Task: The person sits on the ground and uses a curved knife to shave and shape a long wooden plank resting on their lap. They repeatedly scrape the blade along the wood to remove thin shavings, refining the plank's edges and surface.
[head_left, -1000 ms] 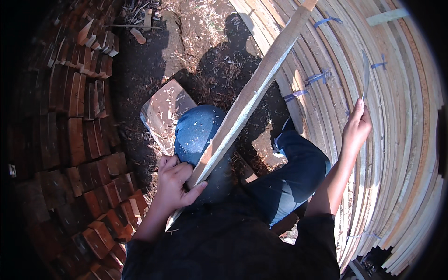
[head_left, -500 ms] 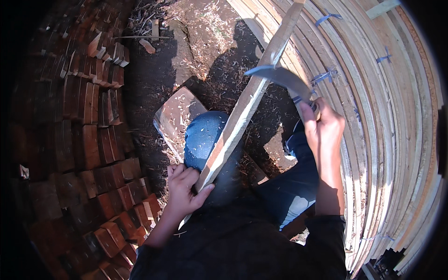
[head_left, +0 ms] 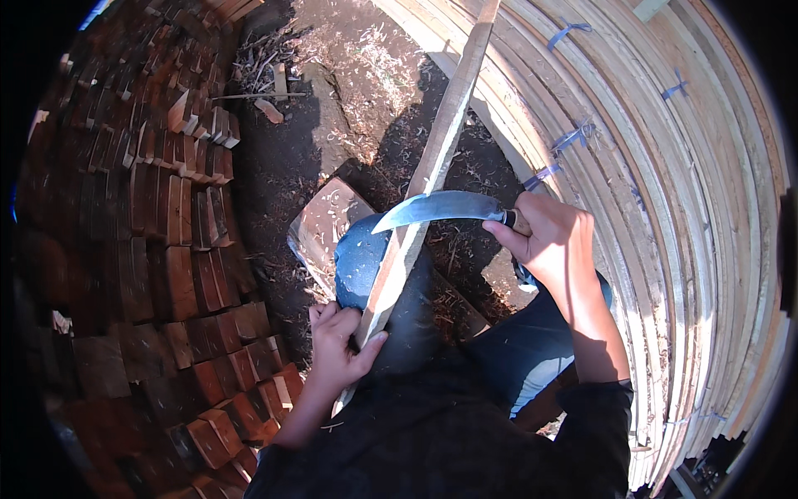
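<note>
A long wooden strip (head_left: pixel 450 116) slants from my lap away to the upper right, lying across my left thigh. My left hand (head_left: pixel 341 343) is wrapped round its near end, thumb on the right side. Closed on the short handle of a curved knife (head_left: pixel 445 205), my right hand (head_left: pixel 552 236) is to the right of the strip. The blade crosses the strip's middle, its tip pointing left above my knee. Whether the edge bites into the wood I cannot tell. Pale patches run along the strip's right face.
Stacked reddish-brown wood blocks (head_left: pixel 179 283) rise along the left. On the right lie long pale strips (head_left: pixel 582 191) in bundles bound with blue ties (head_left: pixel 573 135). A board (head_left: pixel 329 218) sits under my left knee, and wood shavings (head_left: pixel 370 58) litter the ground.
The knife has come down the strip toward me, its blade now more level. My right hand moved a little nearer with it. My left hand keeps its grip on the strip.
</note>
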{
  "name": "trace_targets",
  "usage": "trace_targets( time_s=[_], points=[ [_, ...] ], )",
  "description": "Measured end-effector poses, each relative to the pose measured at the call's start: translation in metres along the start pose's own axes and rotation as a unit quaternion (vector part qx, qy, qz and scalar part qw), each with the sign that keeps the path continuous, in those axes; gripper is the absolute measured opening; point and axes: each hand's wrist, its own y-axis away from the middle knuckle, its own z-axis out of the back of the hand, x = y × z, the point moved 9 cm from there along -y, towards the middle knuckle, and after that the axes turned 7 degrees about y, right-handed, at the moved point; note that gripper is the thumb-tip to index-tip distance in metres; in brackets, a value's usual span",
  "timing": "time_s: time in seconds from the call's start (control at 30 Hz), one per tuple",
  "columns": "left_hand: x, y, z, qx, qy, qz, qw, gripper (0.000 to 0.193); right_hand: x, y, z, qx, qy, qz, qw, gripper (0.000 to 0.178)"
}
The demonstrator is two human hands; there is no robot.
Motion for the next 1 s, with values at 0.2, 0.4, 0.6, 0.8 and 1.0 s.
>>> trace_targets(
  time_s=[0.2, 0.4, 0.6, 0.8, 1.0],
  points=[
    [-0.006, 0.000, 0.002, -0.018, 0.000, 0.001, 1.000, 0.028, -0.195, 0.009, 0.076, -0.145, 0.011, -0.366, 0.919, 0.055],
    [-0.007, -0.003, -0.003, 0.001, 0.000, 0.011, 1.000, 0.021, -0.004, 0.013, 0.022, 0.032, -0.093, -0.045, 0.994, 0.043],
    [-0.006, -0.002, -0.001, -0.018, -0.006, -0.011, 1.000, 0.027, -0.006, -0.005, 0.003, 0.019, -0.021, -0.021, 0.999, 0.045],
    [-0.005, 0.003, -0.003, -0.004, -0.018, -0.007, 1.000, 0.024, -0.067, -0.007, 0.031, -0.031, 0.045, -0.153, 0.987, 0.046],
    [-0.001, 0.000, -0.002, 0.014, -0.010, -0.017, 1.000, 0.024, 0.003, 0.012, -0.003, 0.021, 0.012, 0.000, 1.000, 0.045]
  ],
)
